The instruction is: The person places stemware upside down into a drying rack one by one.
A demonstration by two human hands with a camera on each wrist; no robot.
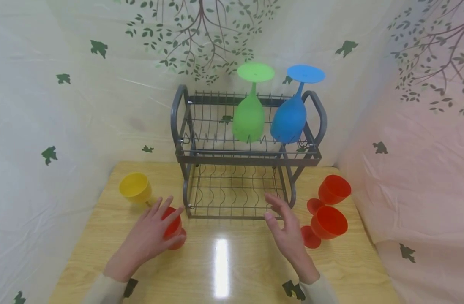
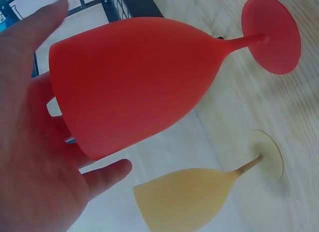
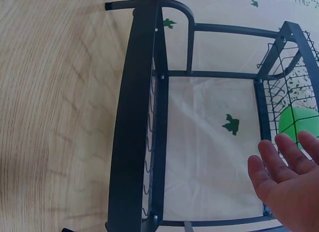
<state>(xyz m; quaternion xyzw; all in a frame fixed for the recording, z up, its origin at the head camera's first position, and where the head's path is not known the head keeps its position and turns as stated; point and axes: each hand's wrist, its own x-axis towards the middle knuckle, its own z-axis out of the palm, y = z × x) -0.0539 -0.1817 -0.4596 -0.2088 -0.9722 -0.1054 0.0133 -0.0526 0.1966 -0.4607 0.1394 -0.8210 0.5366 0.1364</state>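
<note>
A red plastic goblet (image 2: pixel 134 82) stands upright on the table left of the rack. My left hand (image 1: pixel 152 232) is spread over it, fingers and thumb around its rim, hiding part of its bowl in the head view. Behind that hand stands a yellow goblet (image 1: pixel 135 188). My right hand (image 1: pixel 287 230) hovers at the front right of the dish rack (image 1: pixel 251 161), palm facing inward with loose fingers and nothing held. On the rack's upper tier, a green goblet (image 1: pixel 249 118) and a blue goblet (image 1: pixel 290 120) stand upside down, the blue one leaning.
Two more red goblets (image 1: pixel 334 190) stand at the right of the wooden table (image 1: pixel 247 270), close beside my right hand. The rack's lower tier (image 1: pixel 233 190) is a wavy wire shelf. Leaf-printed cloth (image 1: pixel 140 105) hangs around the back and sides.
</note>
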